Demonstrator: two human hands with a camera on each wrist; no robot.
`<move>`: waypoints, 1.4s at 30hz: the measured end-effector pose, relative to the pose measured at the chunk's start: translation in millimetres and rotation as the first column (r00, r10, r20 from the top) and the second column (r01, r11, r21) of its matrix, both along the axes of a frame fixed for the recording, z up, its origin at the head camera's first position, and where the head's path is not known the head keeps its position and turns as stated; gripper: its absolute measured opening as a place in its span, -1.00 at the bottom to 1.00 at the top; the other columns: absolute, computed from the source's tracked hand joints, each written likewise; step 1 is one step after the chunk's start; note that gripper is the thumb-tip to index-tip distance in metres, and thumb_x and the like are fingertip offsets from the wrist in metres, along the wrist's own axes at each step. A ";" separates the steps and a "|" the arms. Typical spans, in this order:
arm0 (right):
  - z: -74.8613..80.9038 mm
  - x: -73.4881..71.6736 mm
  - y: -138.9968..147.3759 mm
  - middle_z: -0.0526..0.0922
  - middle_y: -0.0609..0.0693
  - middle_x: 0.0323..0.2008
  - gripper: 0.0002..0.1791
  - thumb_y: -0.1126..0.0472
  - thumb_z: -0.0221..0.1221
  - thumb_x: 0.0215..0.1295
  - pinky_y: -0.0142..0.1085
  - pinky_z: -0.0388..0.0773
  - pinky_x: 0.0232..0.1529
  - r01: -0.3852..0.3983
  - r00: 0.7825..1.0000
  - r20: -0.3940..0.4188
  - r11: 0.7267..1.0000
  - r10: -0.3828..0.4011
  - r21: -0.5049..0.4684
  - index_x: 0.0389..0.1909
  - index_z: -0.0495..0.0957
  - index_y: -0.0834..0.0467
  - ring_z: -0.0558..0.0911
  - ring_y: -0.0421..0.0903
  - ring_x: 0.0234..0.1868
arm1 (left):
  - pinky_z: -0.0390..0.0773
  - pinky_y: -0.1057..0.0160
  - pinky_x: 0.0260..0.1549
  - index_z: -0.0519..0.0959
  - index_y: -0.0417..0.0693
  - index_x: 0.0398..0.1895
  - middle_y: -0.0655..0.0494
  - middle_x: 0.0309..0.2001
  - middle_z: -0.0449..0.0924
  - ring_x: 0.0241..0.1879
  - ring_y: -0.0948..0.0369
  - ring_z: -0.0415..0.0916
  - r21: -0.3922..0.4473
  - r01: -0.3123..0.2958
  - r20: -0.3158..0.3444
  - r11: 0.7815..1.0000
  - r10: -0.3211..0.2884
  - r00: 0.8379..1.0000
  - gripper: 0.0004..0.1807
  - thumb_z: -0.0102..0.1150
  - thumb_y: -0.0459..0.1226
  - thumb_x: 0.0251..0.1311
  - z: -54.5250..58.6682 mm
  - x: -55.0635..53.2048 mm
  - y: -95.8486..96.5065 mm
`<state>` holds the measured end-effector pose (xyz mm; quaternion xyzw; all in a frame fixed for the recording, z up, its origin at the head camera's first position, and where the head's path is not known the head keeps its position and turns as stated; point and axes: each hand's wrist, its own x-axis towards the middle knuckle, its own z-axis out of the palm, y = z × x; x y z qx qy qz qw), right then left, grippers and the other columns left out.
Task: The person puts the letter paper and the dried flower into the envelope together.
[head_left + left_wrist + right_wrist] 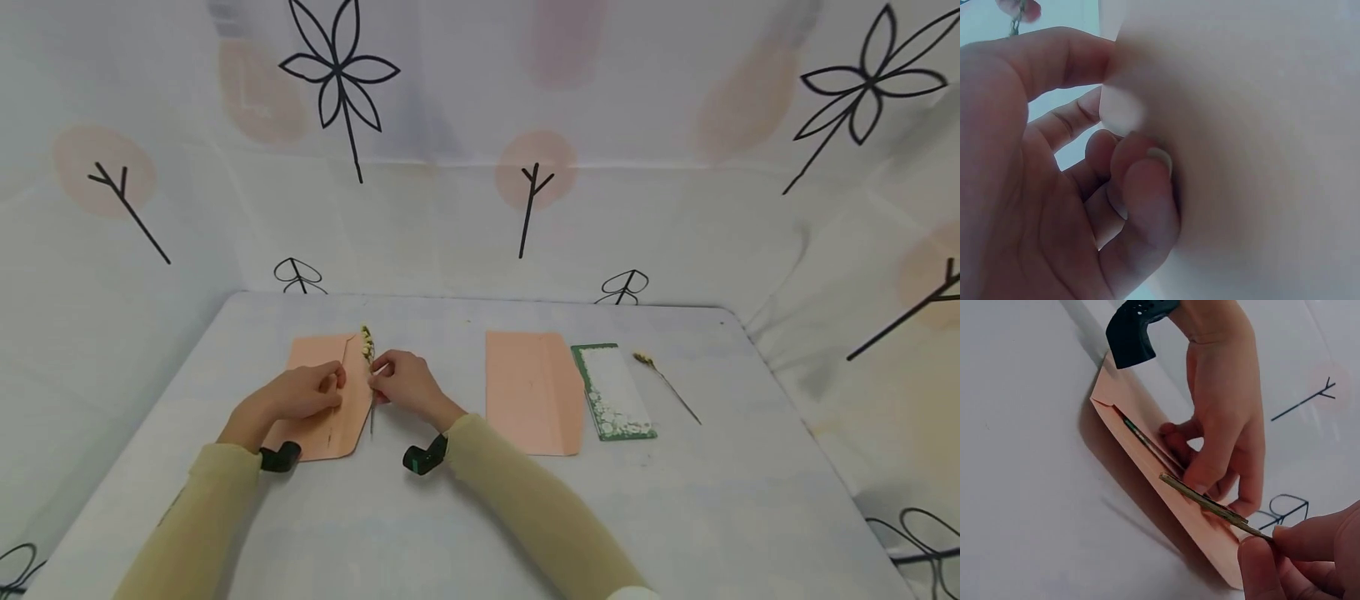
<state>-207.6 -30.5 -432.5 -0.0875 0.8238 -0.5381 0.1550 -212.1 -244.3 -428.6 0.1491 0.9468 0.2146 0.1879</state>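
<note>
A peach paper envelope (311, 352) lies on the left part of the table, its flap side facing right. My left hand (296, 393) grips the envelope at its opening, with thumb and fingertips bent at the paper's edge. Through the slit a green-edged card (1137, 432) shows inside; the rest of it is hidden. My right hand (407, 382) pinches the stem of a dried flower sprig (367, 343) between thumb and fingers. Small yellowish blooms point away from me, and the thin stem (1200, 501) overlaps the flap in the right wrist view.
Right of my hands lies a second peach envelope (525, 392). Beside it is a white card (617, 387) with a green floral border, then another dried flower sprig (675, 394). A white patterned cloth (435, 225) hangs behind the table.
</note>
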 end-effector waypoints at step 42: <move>-25.1 -4.5 -50.1 0.60 -0.20 -0.49 -0.88 0.12 0.29 0.31 -0.42 0.41 -0.43 0.115 0.993 -0.042 0.992 -0.113 0.057 -0.26 0.58 0.05 0.52 -0.28 -0.48 | 0.31 0.12 -0.39 0.33 -0.22 0.29 0.07 -0.48 0.30 -0.43 0.12 0.36 -0.004 0.064 -0.013 0.998 -0.064 0.998 -0.46 0.13 -0.21 0.28 0.5 -4.0 -3.9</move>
